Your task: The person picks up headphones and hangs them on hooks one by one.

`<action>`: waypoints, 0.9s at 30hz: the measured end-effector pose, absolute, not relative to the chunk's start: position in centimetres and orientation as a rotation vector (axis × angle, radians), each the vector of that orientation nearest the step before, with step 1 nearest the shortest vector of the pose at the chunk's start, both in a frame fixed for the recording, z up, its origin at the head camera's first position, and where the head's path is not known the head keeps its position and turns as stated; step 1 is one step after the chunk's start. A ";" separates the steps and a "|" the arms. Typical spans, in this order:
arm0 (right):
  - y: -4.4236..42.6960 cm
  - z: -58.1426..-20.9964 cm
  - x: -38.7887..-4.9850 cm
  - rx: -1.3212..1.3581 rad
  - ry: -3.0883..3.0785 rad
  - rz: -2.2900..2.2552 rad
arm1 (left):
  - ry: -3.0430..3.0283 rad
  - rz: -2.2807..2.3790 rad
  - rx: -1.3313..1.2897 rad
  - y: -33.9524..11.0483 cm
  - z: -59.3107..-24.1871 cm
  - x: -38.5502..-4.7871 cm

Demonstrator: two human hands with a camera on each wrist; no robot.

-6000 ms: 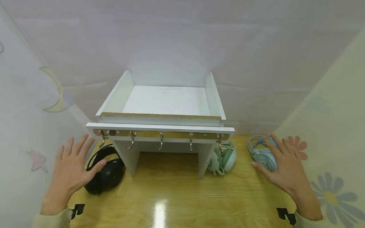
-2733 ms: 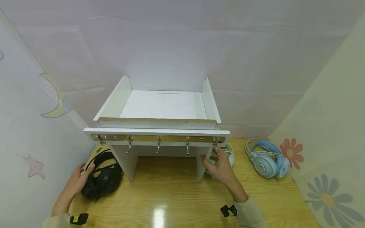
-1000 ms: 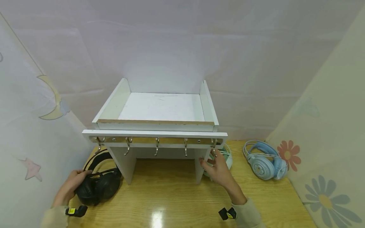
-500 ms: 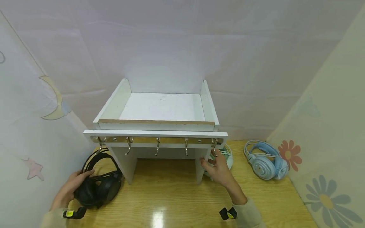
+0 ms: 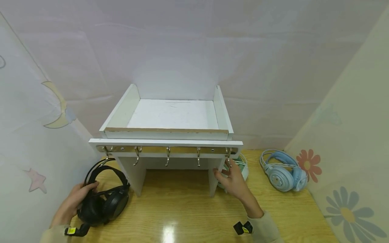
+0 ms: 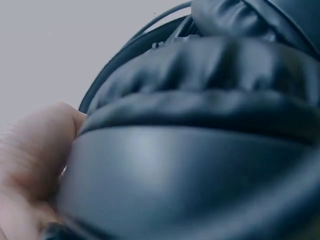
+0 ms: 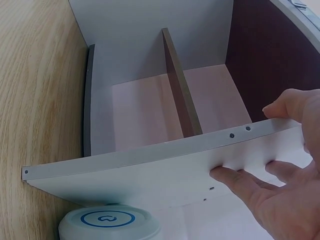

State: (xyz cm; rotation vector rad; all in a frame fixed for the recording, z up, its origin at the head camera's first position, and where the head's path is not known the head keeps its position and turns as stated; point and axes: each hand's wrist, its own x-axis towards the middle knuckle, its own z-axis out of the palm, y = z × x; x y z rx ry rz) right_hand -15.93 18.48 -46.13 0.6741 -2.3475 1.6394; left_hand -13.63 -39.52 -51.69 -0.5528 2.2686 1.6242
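Observation:
My left hand grips the left side of the black headphones, with the thumb on top. In the left wrist view the hand lies against a black ear cup that fills much of the picture. My right hand holds the right side panel of the white hook stand. The right wrist view shows this hand with the thumb on the panel's front edge and the fingers on the outer face of the panel. Green and white headphones lie partly hidden behind that hand.
Blue headphones lie at the right of the wooden table. Metal hooks run along the stand's front rail. Printed cloth walls stand at the sides and back. One ear cup sits beside the panel.
My left hand has gone from beside the black headphones to gripping them, and their headband has tilted up and shifted left. My right hand moved from the far right onto the stand's side panel.

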 end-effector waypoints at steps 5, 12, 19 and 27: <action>18.4 -46.1 -16.0 0.675 -2.349 1.647 | 2.301 1.589 -0.573 -39.3 -51.6 -13.5; 18.4 -46.1 -16.0 0.670 -2.349 1.651 | 2.289 1.673 -0.560 -39.0 -51.3 -13.2; 18.5 -46.3 -16.0 0.676 -2.340 1.641 | 2.368 1.646 -0.633 -38.5 -50.5 -13.0; 18.5 -46.2 -16.0 0.672 -2.344 1.644 | 2.442 1.726 -0.674 -38.0 -50.6 -12.8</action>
